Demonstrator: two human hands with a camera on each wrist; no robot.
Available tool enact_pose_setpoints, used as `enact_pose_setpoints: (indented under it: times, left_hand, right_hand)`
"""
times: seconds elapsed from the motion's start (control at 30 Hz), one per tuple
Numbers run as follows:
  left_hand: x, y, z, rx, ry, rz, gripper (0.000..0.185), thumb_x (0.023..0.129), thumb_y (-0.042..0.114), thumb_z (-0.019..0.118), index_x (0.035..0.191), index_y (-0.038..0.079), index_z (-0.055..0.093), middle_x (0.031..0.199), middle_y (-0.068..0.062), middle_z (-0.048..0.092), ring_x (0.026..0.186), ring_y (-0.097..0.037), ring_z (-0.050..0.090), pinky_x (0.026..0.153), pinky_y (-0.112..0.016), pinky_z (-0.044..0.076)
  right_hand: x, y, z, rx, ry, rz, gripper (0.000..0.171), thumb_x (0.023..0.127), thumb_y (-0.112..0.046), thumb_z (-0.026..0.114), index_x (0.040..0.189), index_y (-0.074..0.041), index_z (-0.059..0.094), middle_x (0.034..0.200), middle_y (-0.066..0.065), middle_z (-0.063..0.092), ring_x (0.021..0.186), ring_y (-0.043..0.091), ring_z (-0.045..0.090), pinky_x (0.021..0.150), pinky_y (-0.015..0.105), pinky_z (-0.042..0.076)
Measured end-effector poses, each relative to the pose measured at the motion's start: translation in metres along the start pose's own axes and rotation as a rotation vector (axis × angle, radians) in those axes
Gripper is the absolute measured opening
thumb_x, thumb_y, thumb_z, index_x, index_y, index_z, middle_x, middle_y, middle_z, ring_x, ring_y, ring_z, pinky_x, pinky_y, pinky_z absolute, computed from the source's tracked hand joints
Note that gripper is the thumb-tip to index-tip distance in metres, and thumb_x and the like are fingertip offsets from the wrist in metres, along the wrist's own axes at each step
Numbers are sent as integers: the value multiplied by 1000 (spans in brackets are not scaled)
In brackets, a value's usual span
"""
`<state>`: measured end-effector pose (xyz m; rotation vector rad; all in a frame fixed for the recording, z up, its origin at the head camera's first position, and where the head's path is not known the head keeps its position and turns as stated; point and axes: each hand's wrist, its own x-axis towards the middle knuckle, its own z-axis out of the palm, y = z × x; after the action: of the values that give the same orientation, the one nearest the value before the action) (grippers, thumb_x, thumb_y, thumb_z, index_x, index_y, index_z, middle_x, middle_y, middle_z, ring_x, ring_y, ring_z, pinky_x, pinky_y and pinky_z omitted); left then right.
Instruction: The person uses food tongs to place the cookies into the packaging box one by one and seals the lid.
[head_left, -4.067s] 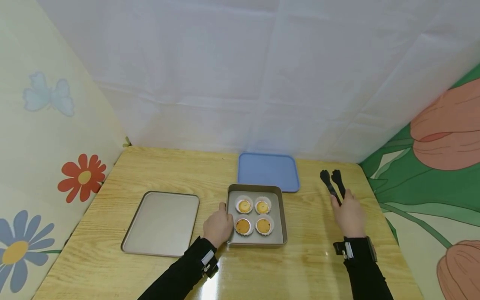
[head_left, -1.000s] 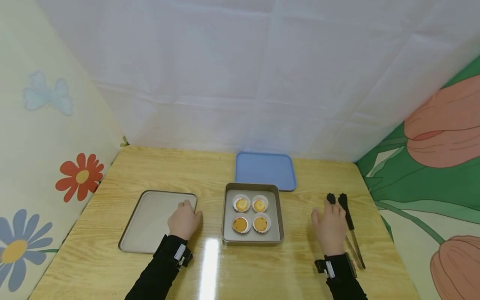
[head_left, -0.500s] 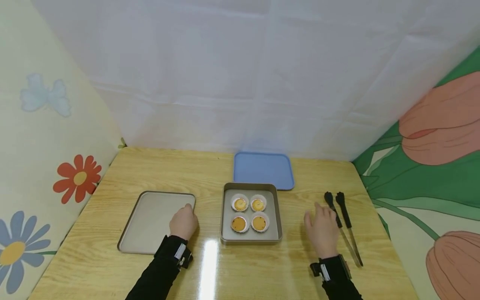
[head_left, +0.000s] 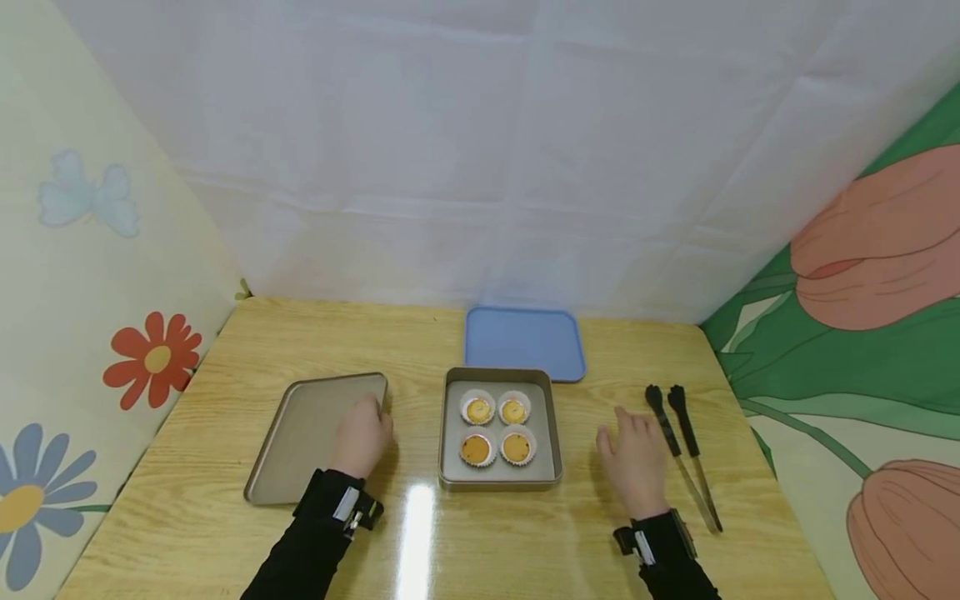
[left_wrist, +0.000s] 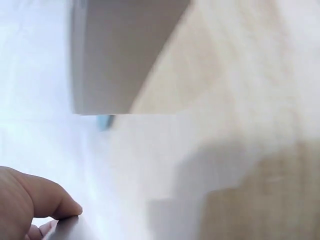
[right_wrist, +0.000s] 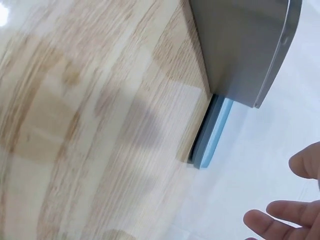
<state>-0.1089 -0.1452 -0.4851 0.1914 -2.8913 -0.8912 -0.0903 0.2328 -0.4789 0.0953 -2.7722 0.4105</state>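
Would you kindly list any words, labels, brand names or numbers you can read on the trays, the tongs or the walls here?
None: no readable text shows in any view.
The flat metal tray, the deep pan, the blue tray and the tongs bear no visible markings.
The walls carry only painted flowers and a butterfly.
The wrist straps show small light patches, too small to read.

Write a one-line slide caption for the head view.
Left hand grips flat tray; right hand open beside tongs; four cupcakes in square pan.
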Motion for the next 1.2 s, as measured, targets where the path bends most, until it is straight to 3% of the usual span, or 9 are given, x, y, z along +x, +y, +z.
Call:
enact_pose_setpoints:
  times: [0.17,0.3,0.57,0.73,0.93,1.07,1.2]
  left_hand:
    - [0,18,-20,-18,47,5,18,85,8,50,68,4,43,55,-6,41,48,-20,41,42,-33,33]
    - [-1,36,-36,-35,122,76,14,87,9,48,75,3,44,57,-6,42,45,-19,41,39,-31,32]
    - [-2,81,-61,-213,213,193,13,91,10,51,88,-2,51,66,-8,47,50,-17,42,42,-29,34]
    - [-3,109,-68,-308,209,322,11,91,9,52,87,0,51,65,-4,44,52,-14,40,45,-28,34]
    - [-1,133,-67,-294,202,454,9,89,8,54,85,2,49,67,-3,41,56,-14,39,50,-29,33]
    - [-3,146,-69,-309,169,522,7,90,8,55,87,3,51,67,-2,41,55,-13,38,50,-28,32]
    - [-7,158,-70,-347,90,591,6,90,9,54,93,3,53,67,1,44,51,-9,39,46,-25,33]
  right_hand:
    - [2,-9,-2,48,-32,-10,45,88,-23,56,120,8,52,106,28,56,104,44,46,84,52,38]
    - [7,-16,-2,99,-41,-69,44,86,-20,59,120,8,52,108,26,56,107,42,45,86,50,38]
    - [22,-38,-3,261,-41,-216,44,83,-12,64,121,7,52,109,20,57,105,35,49,84,47,41]
    - [35,-55,-2,330,-66,-292,45,84,-11,63,124,5,51,114,19,57,107,33,49,87,46,39]
    - [53,-78,-1,446,-176,-312,47,88,-14,57,130,4,45,124,20,51,116,34,44,94,46,34]
    - [67,-87,4,588,-298,-266,49,91,-16,54,134,3,40,129,21,47,119,34,43,95,45,35]
    - [78,-88,12,814,-444,-147,49,94,-20,50,136,1,36,131,19,45,120,31,44,94,43,37]
